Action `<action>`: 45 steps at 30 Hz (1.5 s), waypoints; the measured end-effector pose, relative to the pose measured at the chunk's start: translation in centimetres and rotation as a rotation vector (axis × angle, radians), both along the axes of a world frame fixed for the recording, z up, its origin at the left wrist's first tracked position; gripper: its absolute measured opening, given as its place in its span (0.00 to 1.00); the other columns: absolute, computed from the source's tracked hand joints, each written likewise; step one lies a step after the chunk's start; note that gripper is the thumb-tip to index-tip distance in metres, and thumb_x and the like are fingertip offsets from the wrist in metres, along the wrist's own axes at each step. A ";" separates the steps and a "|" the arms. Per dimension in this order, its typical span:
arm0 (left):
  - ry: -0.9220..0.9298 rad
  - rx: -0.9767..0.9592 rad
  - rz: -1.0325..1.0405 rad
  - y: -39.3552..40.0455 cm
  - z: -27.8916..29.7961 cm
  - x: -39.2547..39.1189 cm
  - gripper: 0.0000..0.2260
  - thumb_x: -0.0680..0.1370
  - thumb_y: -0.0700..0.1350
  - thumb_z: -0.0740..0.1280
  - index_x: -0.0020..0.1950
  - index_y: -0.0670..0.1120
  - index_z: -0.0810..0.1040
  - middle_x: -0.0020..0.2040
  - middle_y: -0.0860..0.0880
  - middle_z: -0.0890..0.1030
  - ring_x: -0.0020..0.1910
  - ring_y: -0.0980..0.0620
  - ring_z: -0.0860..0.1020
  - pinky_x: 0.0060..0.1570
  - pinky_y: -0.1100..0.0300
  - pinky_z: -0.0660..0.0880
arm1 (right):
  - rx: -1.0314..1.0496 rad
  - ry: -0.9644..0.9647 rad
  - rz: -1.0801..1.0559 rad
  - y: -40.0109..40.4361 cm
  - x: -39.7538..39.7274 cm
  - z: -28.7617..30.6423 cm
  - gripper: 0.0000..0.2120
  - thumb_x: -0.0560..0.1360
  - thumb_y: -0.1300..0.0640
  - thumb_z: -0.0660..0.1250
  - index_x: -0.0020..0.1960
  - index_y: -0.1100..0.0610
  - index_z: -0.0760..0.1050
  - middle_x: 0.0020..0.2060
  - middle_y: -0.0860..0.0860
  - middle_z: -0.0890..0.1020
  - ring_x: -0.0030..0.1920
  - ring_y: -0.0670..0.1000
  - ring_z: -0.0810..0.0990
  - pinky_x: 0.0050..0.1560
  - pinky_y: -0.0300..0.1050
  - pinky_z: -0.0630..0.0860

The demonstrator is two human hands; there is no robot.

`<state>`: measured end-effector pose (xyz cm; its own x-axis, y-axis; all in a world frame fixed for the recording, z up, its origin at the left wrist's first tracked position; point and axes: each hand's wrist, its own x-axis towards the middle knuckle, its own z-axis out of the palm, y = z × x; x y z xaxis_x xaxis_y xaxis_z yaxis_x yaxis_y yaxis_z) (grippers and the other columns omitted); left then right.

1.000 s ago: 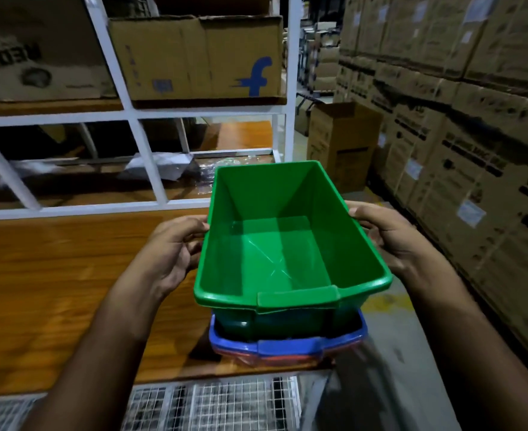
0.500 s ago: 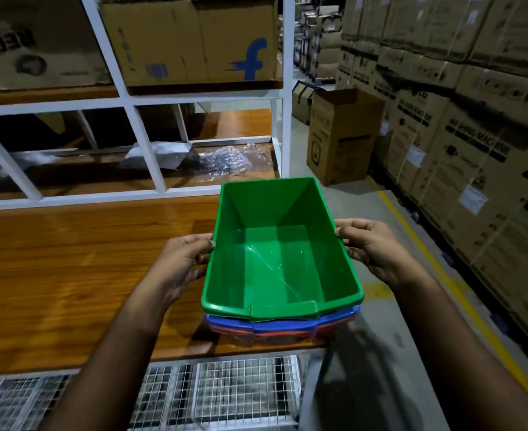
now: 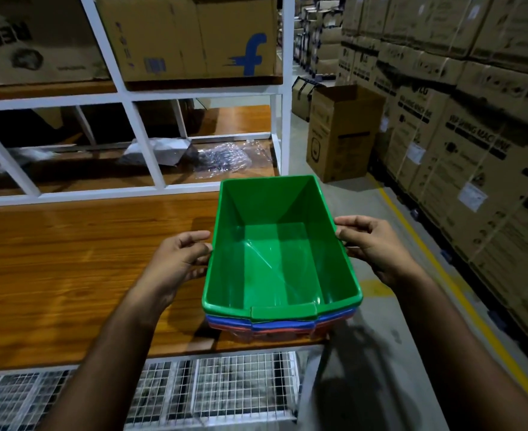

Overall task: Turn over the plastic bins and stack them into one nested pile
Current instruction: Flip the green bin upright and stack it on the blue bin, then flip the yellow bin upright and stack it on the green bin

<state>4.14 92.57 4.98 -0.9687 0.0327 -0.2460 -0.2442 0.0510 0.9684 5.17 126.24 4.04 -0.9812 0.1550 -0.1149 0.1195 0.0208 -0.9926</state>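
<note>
A green plastic bin [image 3: 275,256] sits upright, open side up, nested down into a blue bin [image 3: 282,324], which rests in a red bin [image 3: 284,331]; only the rims of those two show. The pile stands at the right end of the wooden table [image 3: 70,269]. My left hand [image 3: 178,262] grips the green bin's left rim with curled fingers. On the opposite side, my right hand [image 3: 371,244] holds the right rim the same way.
A white metal rack [image 3: 138,126] with cardboard boxes [image 3: 194,35] and plastic wrap [image 3: 225,157] stands behind the table. Wire mesh [image 3: 194,396] runs below the front edge. An open carton [image 3: 340,132] and a wall of stacked cartons [image 3: 461,135] line the aisle on the right.
The green bin has gone down from a raised, half-seated position until its rim lies close on the blue bin's rim. Both hands followed it down, still holding its sides.
</note>
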 end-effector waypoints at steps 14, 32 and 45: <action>0.490 -0.663 0.163 -11.1 2.1 6.5 0.13 0.78 0.49 0.65 0.62 0.52 0.79 0.52 0.55 0.82 0.51 0.60 0.79 0.42 0.60 0.75 | 1.052 0.431 0.254 -17.4 2.4 3.9 0.23 0.72 0.47 0.64 0.64 0.56 0.76 0.58 0.53 0.80 0.58 0.53 0.79 0.60 0.45 0.74; 0.286 -1.250 0.259 -49.2 -0.3 13.4 0.22 0.81 0.53 0.60 0.75 0.51 0.66 0.71 0.50 0.73 0.69 0.48 0.67 0.65 0.48 0.65 | 1.256 0.604 0.608 -60.8 1.5 3.0 0.28 0.79 0.42 0.59 0.76 0.52 0.61 0.73 0.52 0.69 0.73 0.53 0.65 0.70 0.53 0.68; 0.136 -1.337 0.406 -77.8 -1.7 12.3 0.24 0.81 0.55 0.59 0.76 0.51 0.64 0.71 0.50 0.71 0.71 0.49 0.65 0.66 0.50 0.63 | 1.215 0.713 0.835 -93.1 -3.3 -0.1 0.30 0.79 0.40 0.57 0.78 0.49 0.58 0.74 0.50 0.66 0.73 0.50 0.65 0.70 0.50 0.68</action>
